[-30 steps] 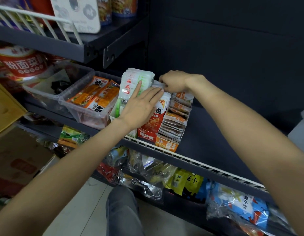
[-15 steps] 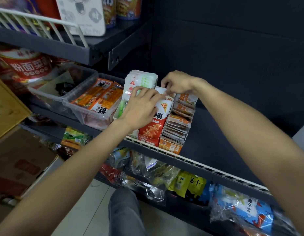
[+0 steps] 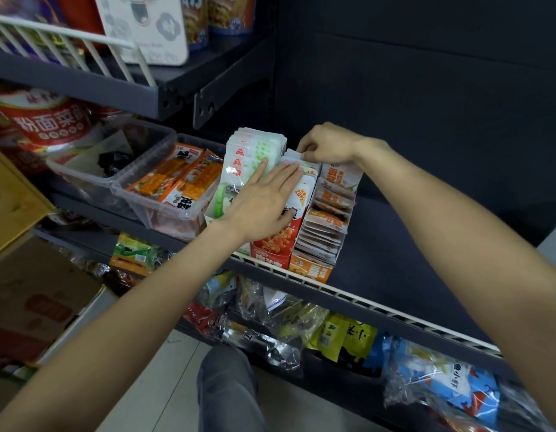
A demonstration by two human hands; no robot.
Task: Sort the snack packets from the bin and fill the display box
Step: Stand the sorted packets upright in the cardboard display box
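Note:
Three display boxes stand side by side on the middle shelf. The red display box in the middle holds white-topped snack packets. My left hand lies flat on those packets with straight fingers, fingertips reaching the back of the row. My right hand pinches the top edges of the rearmost packets at the back of that box. To the left stands a box of green-and-white packets; to the right, an orange display box full of orange packets.
Two clear plastic bins sit left of the boxes: one with orange snack packs, one holding a dark item. The white wire shelf rail runs along the front. Bagged snacks fill the shelf below. Cardboard cartons stand at left.
My left hand went from curled fingers on the packets to lying flat with fingers straight. My right hand stayed at the back of the red box, pinching packet tops.

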